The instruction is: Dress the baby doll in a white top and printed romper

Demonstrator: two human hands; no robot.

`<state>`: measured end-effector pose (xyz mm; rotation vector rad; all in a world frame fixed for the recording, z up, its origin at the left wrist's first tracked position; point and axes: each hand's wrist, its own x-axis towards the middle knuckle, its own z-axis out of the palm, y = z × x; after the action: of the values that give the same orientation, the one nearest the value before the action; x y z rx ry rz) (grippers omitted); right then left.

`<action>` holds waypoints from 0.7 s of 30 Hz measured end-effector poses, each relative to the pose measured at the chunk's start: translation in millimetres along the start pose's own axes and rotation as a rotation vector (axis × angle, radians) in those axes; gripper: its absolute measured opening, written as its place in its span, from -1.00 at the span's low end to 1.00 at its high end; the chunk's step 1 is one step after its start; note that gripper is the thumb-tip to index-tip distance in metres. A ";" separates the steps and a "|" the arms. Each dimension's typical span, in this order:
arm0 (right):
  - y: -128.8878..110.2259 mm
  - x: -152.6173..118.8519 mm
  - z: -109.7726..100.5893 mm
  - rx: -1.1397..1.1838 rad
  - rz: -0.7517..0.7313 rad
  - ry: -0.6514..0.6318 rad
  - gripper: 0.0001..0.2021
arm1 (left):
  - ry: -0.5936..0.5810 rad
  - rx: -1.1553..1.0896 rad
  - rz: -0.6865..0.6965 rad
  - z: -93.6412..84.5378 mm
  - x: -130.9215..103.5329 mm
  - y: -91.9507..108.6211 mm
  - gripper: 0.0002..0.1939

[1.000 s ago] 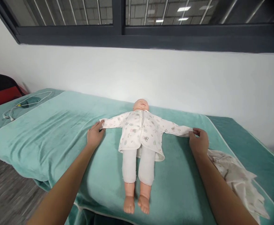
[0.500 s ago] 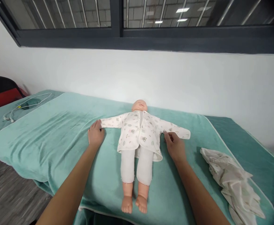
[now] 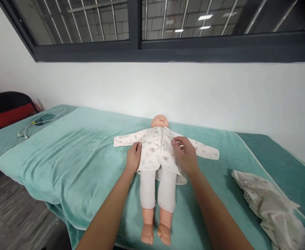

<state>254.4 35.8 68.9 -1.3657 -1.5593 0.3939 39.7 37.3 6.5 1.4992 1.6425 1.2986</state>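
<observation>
A baby doll [image 3: 160,121] lies on its back, head toward the wall, bare feet toward me. It wears a white baby jacket [image 3: 151,152] with small prints, its front edges meeting at the chest and its sleeves spread sideways. White cloth [image 3: 147,191] covers the legs down to the shins. My left hand [image 3: 134,157] is closed at the jacket's side, just below the armpit, fingertips at the fabric. On the other side of the chest, my right hand [image 3: 186,154] has thumb and forefinger brought together at the jacket front; the exact grip is partly hidden.
A green cover [image 3: 71,156] spreads over the bed. Crumpled pale cloth [image 3: 269,205] lies to the right. At far left are a white cable [image 3: 45,114] and a black and red chair [image 3: 11,109]. Behind the bed stands a white wall [image 3: 194,90] beneath a dark window frame [image 3: 168,52].
My left hand has left the sleeve cuff and moved inward to the jacket's side. My right hand has moved from the sleeve's underside onto the chest. The view has shifted slightly.
</observation>
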 end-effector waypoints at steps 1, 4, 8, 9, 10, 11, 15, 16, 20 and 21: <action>-7.7 8.7 4.2 -0.068 0.042 -0.045 -0.75 | -0.012 -0.042 -0.028 1.2 0.6 2.1 -0.62; -23.2 31.6 15.1 -0.312 0.152 -0.205 -0.74 | -0.079 -0.158 -0.079 -2.0 2.6 2.7 -0.60; -28.1 42.2 20.1 -0.472 0.119 -0.278 -0.83 | -0.151 -0.240 -0.142 -4.8 4.4 -1.5 -0.53; -27.6 41.5 19.4 -0.457 0.082 -0.280 -0.83 | -0.159 -0.250 -0.153 -4.4 4.8 -2.2 -0.52; -26.8 40.1 18.4 -0.424 0.048 -0.284 -0.83 | -0.166 -0.259 -0.162 -3.8 5.1 -2.5 -0.51; -25.6 38.4 17.1 -0.377 0.017 -0.293 -0.83 | -0.170 -0.267 -0.170 -3.4 5.3 -2.4 -0.50; -17.7 32.6 15.1 -0.194 -0.049 -0.268 -0.86 | -0.199 -0.258 -0.205 -5.0 5.1 1.6 -0.48; -15.0 31.5 15.4 -0.147 -0.066 -0.244 -0.88 | -0.208 -0.250 -0.209 -6.1 4.9 2.6 -0.48; -3.7 24.8 15.4 0.054 -0.135 -0.197 -0.79 | -0.233 -0.268 -0.212 -7.8 4.0 1.9 -0.48; -1.6 21.6 14.7 0.093 -0.136 -0.210 -0.77 | -0.239 -0.287 -0.219 -7.2 3.5 0.9 -0.47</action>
<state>244.1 59.5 73.1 -1.1692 -1.7721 0.5325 33.0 38.5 10.7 1.2135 1.3593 1.1319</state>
